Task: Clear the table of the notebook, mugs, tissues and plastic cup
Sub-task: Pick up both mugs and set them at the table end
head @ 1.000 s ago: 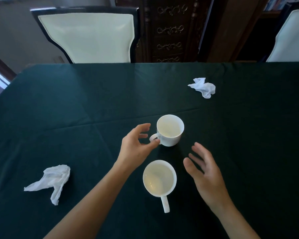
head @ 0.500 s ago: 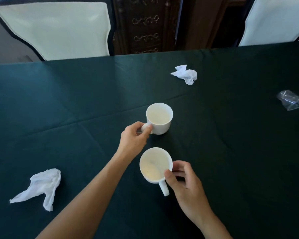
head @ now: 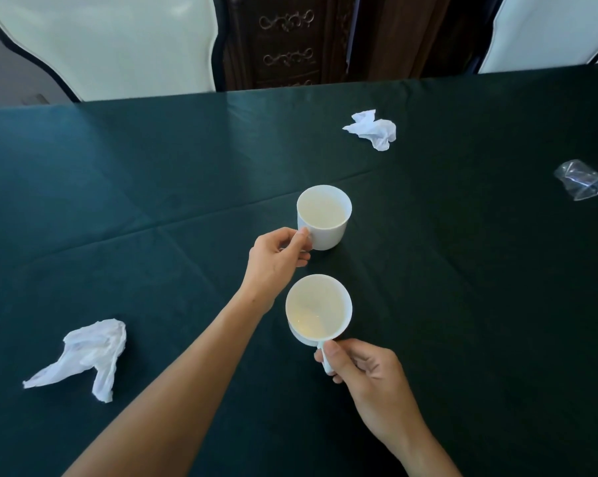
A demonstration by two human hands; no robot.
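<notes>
Holding one mug handle in each grip, I have both cups ready to lift. My left hand (head: 278, 256) is clamped on the handle of the far mug (head: 323, 216), which stands upright on the worktop (head: 153, 173) with its handle pointing left, toward that hand. My right hand (head: 363, 370) pinches the handle of the near mug (head: 319, 309), whose handle points back toward me; this mug looks tilted, perhaps already off the cloth. Each cup sits just beyond its own hand, so I judge a straight upward pull suits both. Two tissues (head: 84, 356) (head: 371, 129) and the plastic cup (head: 583, 184) lie well apart, waiting.
</notes>
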